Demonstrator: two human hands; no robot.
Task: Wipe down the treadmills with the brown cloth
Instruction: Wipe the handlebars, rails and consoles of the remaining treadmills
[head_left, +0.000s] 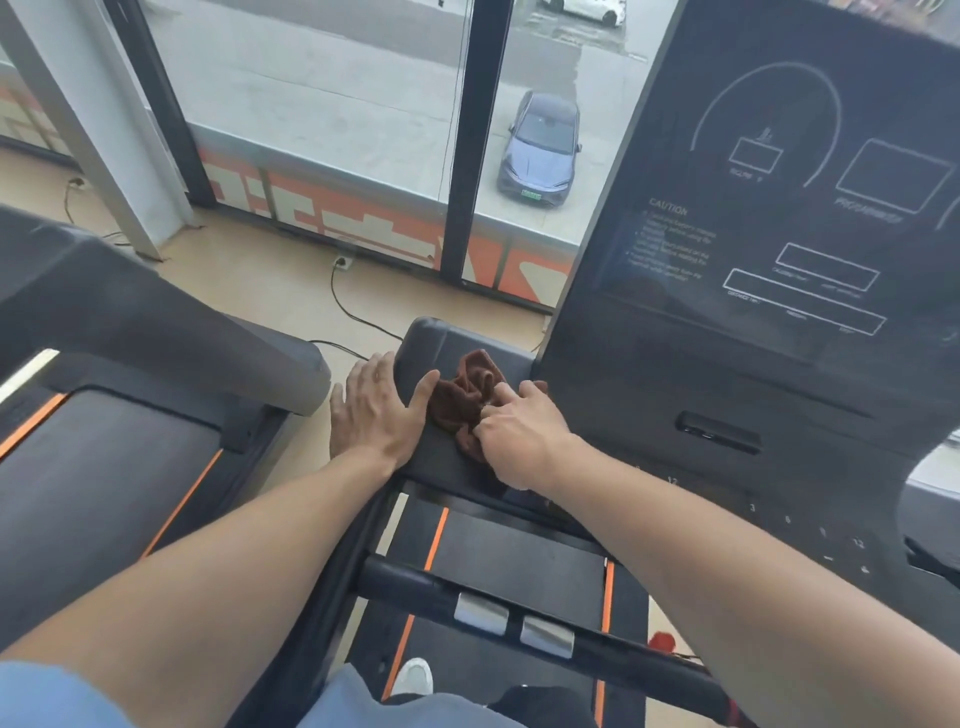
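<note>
Brown cloth (467, 397) bunched on treadmill (457, 467) side tray left of console (779, 208), right hand (519, 436) fingers pinching it, left hand (379, 410) flat and open bracing tray edge: flatten cloth first, then wipe in long overlapping strokes toward console.

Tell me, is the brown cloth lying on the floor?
No, the brown cloth sits bunched up on the treadmill's black side ledge, with the right hand on it.

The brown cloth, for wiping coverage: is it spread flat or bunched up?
Bunched up: the brown cloth sits crumpled in folds on the treadmill's ledge.
</note>
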